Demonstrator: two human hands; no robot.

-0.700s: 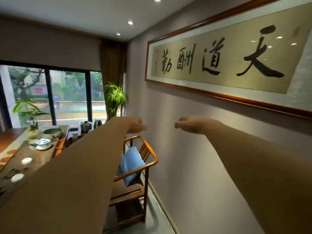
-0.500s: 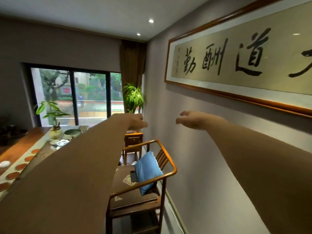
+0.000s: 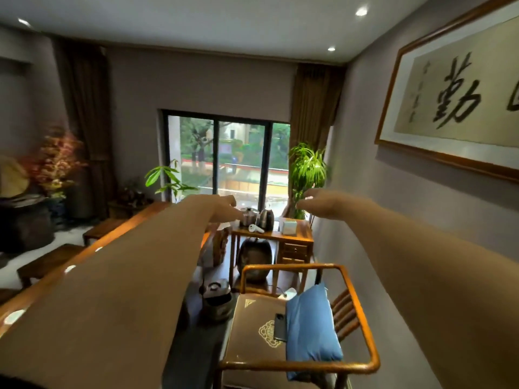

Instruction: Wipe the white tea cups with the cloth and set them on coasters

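Both my arms stretch straight out in front of me at chest height. My left hand (image 3: 222, 209) and my right hand (image 3: 318, 202) hang in the air with loose, spread fingers and hold nothing. The long wooden tea table (image 3: 36, 293) runs along the left, mostly hidden behind my left forearm. Small white tea cups (image 3: 12, 315) show on its near edge, with another (image 3: 69, 268) further along. No cloth is in view, and I cannot make out any coasters.
A wooden armchair (image 3: 362, 321) with a blue cushion (image 3: 311, 327) and a phone (image 3: 280, 327) on its seat stands below my right arm. Behind it, a side table (image 3: 297, 240) carries kettles. Wooden benches (image 3: 47, 262) stand at the left, plants by the window.
My view has swung left, away from the wall with the framed calligraphy, toward the window and room. Both arms stay stretched out, hands empty.
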